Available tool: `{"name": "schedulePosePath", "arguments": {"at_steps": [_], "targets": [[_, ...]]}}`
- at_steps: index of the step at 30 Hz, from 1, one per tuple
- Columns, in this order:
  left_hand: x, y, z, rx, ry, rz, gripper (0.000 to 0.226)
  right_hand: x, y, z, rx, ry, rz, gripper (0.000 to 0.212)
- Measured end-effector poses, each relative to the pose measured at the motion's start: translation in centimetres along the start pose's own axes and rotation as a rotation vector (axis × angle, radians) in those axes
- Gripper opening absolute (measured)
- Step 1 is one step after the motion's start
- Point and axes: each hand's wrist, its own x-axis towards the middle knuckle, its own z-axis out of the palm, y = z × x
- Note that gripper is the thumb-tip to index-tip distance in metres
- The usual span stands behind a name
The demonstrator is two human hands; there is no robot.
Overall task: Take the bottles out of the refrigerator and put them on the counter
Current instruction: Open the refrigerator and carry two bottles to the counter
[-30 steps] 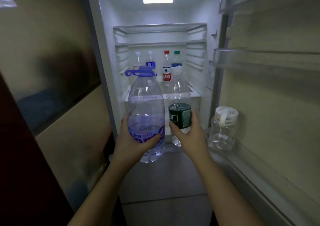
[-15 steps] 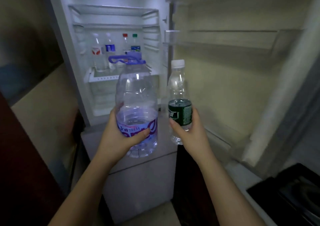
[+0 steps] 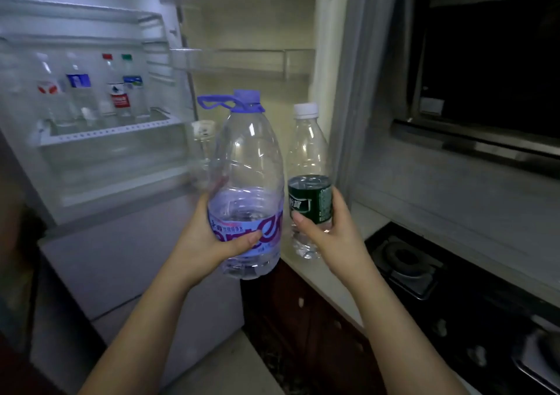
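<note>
Both bottles now clear of the fridge (image 3: pixel 100 158), view swung right: left grip (image 3: pixel 212 240) wraps big bottle (image 3: pixel 247 182), right grip (image 3: pixel 330 237) wraps small bottle (image 3: pixel 309 179), bench (image 3: pixel 330 288) just below it.

Both forearms bare, no sleeves; hands (image 3: pixel 209 240) ungloved; short plain nails.

Left hand (image 3: pixel 209 240) and right hand (image 3: pixel 330 231) raised forward, fingers curled, gripping.

Dim, motion-blurred; light seemingly from the refrigerator (image 3: pixel 91 97) interior.
</note>
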Motion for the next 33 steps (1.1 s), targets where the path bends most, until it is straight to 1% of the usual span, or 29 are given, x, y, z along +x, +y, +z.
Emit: {"name": "schedulePosePath", "arguments": {"at_steps": [4, 7, 12, 17, 20, 24, 26, 30, 33], "targets": [[-1.1, 1.2, 6.9, -0.037, -0.145, 0.013, 0.103, -4.3, -0.9, -7.8, -0.027, 0.116, 0.019, 0.061], [-2.3, 2.4, 13.3, -0.067, -0.218, 0.001, 0.107, -8.1, -1.8, -14.3, -0.067, 0.205, 0.037, 0.058], [-4.9, 4.6, 25.4, -0.167, -0.41, -0.045, 0.109, -15.6, -3.2, -25.1, -0.12, 0.361, 0.07, 0.072], [-7.3, 7.1, 36.0, -0.25, -0.589, -0.021, 0.111, -22.5, -5.0, -33.3, -0.195, 0.518, 0.075, 0.064], [-8.5, 8.1, 41.3, -0.261, -0.708, 0.026, 0.112, -26.2, -5.4, -37.2, -0.201, 0.599, 0.084, 0.057], [-9.5, 8.7, 48.0, -0.299, -0.837, 0.056, 0.106, -30.2, -5.2, -41.4, -0.21, 0.732, 0.101, 0.061], [-10.0, 8.8, 51.3, -0.33, -0.893, 0.058, 0.102, -31.7, -4.8, -43.3, -0.232, 0.798, 0.114, 0.059], [-10.8, 7.8, 57.5, -0.38, -0.942, 0.067, 0.098, -34.1, -3.8, -46.6, -0.3, 0.939, 0.122, 0.061], [-11.1, 6.1, 62.4, -0.413, -1.0, 0.052, 0.1, -35.8, -1.9, -49.2, -0.347, 1.033, 0.162, 0.065]]}}
